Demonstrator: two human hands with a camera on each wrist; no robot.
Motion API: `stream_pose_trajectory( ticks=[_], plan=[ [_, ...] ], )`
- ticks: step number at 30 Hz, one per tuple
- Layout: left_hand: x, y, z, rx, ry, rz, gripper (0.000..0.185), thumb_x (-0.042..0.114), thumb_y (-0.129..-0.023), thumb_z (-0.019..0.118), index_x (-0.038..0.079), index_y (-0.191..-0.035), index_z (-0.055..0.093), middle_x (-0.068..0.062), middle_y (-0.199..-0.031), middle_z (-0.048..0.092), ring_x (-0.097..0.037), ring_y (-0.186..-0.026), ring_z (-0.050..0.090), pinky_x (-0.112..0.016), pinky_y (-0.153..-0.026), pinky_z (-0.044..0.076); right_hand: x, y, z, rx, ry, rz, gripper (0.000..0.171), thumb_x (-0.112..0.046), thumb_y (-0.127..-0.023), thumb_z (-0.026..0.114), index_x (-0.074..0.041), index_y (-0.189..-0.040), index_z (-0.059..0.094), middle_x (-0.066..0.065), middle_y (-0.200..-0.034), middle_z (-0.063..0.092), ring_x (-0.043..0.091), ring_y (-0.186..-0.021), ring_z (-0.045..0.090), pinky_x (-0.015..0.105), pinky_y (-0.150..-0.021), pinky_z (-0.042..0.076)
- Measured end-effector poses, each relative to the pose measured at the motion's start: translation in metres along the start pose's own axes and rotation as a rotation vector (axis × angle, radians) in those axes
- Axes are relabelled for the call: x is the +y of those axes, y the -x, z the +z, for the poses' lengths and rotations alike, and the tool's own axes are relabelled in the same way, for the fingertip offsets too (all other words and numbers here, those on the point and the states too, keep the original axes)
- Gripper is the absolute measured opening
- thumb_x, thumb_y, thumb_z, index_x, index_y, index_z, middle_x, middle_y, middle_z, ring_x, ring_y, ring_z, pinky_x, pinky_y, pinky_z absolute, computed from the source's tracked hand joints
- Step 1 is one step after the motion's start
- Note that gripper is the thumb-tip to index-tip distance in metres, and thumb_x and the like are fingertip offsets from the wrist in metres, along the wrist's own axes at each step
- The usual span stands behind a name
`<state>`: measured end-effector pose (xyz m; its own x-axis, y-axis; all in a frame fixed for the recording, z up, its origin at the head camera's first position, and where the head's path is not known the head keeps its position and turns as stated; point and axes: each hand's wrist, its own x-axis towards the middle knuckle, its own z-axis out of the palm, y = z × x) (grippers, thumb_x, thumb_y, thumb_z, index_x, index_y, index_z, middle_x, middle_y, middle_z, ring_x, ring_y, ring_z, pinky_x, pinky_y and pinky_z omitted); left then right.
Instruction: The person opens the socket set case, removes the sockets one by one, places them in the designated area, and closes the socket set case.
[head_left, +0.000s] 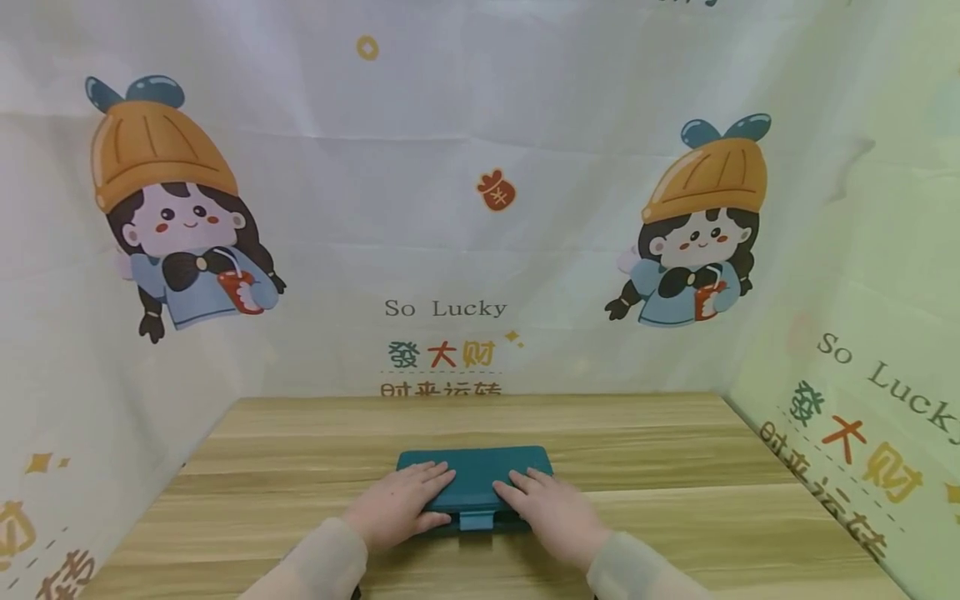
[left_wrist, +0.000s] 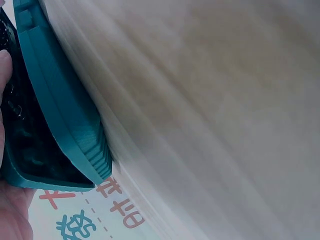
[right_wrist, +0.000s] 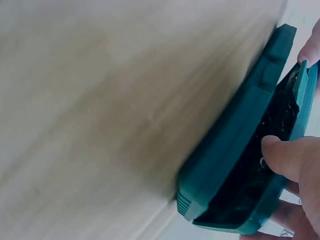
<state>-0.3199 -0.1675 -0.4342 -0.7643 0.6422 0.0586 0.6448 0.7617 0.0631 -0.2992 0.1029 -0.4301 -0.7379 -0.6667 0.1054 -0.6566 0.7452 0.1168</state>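
Observation:
A flat teal plastic case point(head_left: 472, 468) lies on the wooden table point(head_left: 675, 467) near its front middle, with a small latch tab point(head_left: 476, 521) on the near edge. My left hand point(head_left: 405, 500) lies on the lid's left part, fingers spread on top and thumb at the front edge. On the right part my right hand point(head_left: 543, 504) lies the same way. In the right wrist view the case point(right_wrist: 235, 150) gapes slightly, and my thumb point(right_wrist: 285, 157) sits in the dark gap under the lid. The left wrist view shows the case point(left_wrist: 65, 125) parted too, with my thumb point(left_wrist: 4, 70) at the gap.
A printed cloth backdrop point(head_left: 450, 250) with cartoon figures and lettering walls in the table at the back, left and right point(head_left: 862, 400). Bare wood lies around the case on all sides.

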Motion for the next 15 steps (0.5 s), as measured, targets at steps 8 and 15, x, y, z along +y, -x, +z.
stream_pose_trajectory(
  ticks=[8,15],
  plan=[
    [0.0,-0.001,-0.001,0.005,0.011,-0.007,0.066,0.053,-0.096,0.048,0.01,-0.145,0.045,-0.01,-0.146,0.045,-0.028,-0.134,0.041,-0.046,-0.107,0.034,0.002,0.0,-0.003,0.026,0.063,-0.028,0.054,-0.004,-0.091,0.063,-0.019,-0.141,0.05,0.007,-0.136,0.055,0.031,-0.121,0.055,0.041,-0.089,0.05],
    [0.0,0.001,-0.006,0.056,0.077,-0.032,0.064,0.053,-0.094,0.052,0.011,-0.143,0.048,-0.008,-0.142,0.05,-0.027,-0.13,0.046,-0.046,-0.104,0.038,0.003,-0.003,-0.012,0.082,0.069,-0.044,0.052,0.001,-0.087,0.067,-0.015,-0.135,0.056,0.006,-0.131,0.059,0.027,-0.117,0.057,0.039,-0.088,0.051]
  ],
)
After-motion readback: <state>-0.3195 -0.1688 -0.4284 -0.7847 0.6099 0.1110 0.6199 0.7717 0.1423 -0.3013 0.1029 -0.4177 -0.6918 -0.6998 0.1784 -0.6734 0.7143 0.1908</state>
